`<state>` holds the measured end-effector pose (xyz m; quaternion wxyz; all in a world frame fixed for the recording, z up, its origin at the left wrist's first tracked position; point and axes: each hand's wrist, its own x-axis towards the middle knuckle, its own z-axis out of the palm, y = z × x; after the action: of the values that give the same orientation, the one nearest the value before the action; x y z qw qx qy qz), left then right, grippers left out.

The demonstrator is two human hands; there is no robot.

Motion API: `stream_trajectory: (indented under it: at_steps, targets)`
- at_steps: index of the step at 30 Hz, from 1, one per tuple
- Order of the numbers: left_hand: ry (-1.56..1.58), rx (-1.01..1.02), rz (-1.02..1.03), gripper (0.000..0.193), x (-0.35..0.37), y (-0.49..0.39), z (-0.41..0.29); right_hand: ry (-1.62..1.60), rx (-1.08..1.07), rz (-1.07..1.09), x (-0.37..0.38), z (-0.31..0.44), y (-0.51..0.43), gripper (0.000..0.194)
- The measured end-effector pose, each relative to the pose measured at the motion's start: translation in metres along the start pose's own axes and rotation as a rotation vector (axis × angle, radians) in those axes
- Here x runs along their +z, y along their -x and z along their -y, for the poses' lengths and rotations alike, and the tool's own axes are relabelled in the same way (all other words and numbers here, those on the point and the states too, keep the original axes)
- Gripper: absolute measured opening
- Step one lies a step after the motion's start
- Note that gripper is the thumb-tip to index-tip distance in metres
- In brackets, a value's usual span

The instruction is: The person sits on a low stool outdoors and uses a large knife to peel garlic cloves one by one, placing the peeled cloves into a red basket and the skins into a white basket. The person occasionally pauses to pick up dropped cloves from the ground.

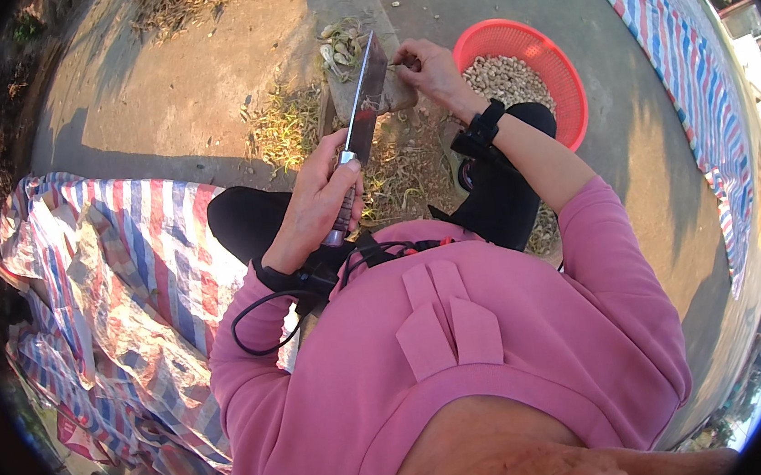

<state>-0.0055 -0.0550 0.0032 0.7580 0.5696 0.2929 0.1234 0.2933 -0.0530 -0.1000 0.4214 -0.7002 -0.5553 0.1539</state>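
My left hand (pixel 325 198) is closed round the handle of a cleaver (pixel 367 94), its broad blade pointing away from me over a narrow grey board or bench (pixel 365 5). On that surface, left of the blade, lies a small heap of pale bulbs with dry stalks (pixel 341 45). Just right of the blade, my right hand (pixel 415 66) pinches a thin bit of plant stalk; the rest of it is hidden by the fingers. Beside my right forearm stands a red plastic basket (pixel 576 91) partly filled with small whitish trimmed bulbs (pixel 506 80).
Cut stalks and leaves (pixel 284 126) litter the ground round the bench and between my legs. A crumpled striped tarpaulin (pixel 167 237) lies at the left, another striped sheet (pixel 670 65) at the right. Dry plant matter (pixel 183 2) lies at the far left.
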Motion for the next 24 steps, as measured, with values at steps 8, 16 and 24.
stream_trajectory:
  at_steps: [8,16,24]
  targets:
    - [-0.010,-0.074,0.025,0.047,0.001,-0.010,-0.014,0.020,-0.095,-0.014,-0.002,0.006,0.004,0.020]
    - [0.057,-0.112,0.019,0.044,-0.002,-0.029,-0.010,-0.102,-0.088,0.080,-0.010,0.006,0.003,0.017]
    - [0.012,-0.031,-0.053,0.037,-0.006,-0.024,0.000,-0.738,0.166,0.049,-0.014,0.014,0.002,0.017]
